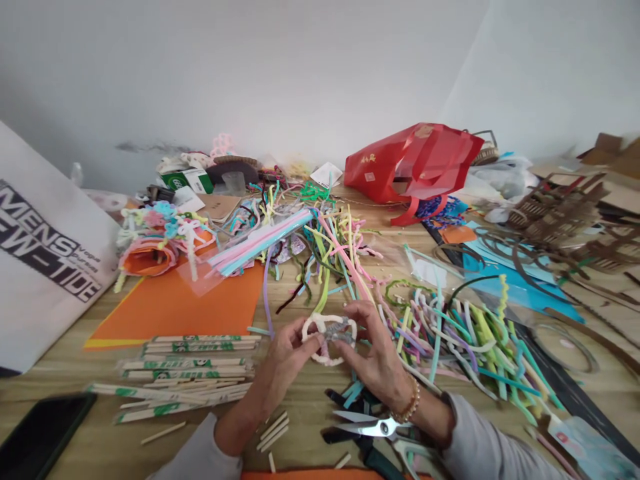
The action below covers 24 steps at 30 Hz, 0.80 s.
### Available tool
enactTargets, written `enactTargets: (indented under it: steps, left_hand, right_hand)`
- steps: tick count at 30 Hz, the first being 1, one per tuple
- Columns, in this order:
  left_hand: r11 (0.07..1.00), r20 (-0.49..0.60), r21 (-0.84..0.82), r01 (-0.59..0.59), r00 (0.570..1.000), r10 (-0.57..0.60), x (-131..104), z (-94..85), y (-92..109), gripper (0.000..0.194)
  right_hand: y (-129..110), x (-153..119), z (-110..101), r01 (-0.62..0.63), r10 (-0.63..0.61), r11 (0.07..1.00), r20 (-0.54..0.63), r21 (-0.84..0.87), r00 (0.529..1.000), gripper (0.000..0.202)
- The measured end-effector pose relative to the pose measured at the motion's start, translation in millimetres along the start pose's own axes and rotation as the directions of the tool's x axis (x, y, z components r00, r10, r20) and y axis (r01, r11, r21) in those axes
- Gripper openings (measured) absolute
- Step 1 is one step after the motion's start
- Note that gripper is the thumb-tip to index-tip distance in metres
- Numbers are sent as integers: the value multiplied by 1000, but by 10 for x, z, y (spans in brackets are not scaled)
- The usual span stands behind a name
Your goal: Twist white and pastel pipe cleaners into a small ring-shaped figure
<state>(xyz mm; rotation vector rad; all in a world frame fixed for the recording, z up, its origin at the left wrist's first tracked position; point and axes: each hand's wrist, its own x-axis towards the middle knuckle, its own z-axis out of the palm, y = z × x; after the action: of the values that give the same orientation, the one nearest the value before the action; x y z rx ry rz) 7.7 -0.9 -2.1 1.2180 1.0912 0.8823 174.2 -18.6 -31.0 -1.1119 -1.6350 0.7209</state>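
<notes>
A small round piece of bent white pipe cleaner (327, 361), with grey and pinkish strands across its middle, is held between both hands above the wooden table. My left hand (287, 357) pinches its left side with thumb and fingers. On the right side, my right hand (374, 353) grips the rim and grey part with thumb and forefinger; a beaded bracelet is on that wrist. Open-bladed scissors (384, 427) lie under the right wrist, beside dark-handled tools (377, 460). Green stems (325, 287) lie just beyond the piece.
Wrapped chopsticks (190, 373), orange sheets (185, 307) and a phone (47, 427) lie left. Loose pipe cleaners (465, 333) are heaped right. A red bag (385, 163) stands behind; a white bag (45, 260) stands far left. Brown woven baskets (560, 207) sit far right.
</notes>
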Motion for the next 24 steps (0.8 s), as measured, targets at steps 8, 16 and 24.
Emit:
enactTargets:
  steps: [8,16,24]
  left_hand:
    - [999,-5,-34,18,1000,-19,-15,11,32,12]
    - [986,-99,151,-72,991,87,19,12,-203,5]
    - [962,-50,256,-93,993,110,-79,91,-42,9]
  right_hand:
    - [-74,46,-72,229,-226,945,43,-232,973,15]
    - [-112,79,-56,353,-331,889,125,-291,935,18]
    - [-52,55,-39,367,-330,875,164,-315,929,13]
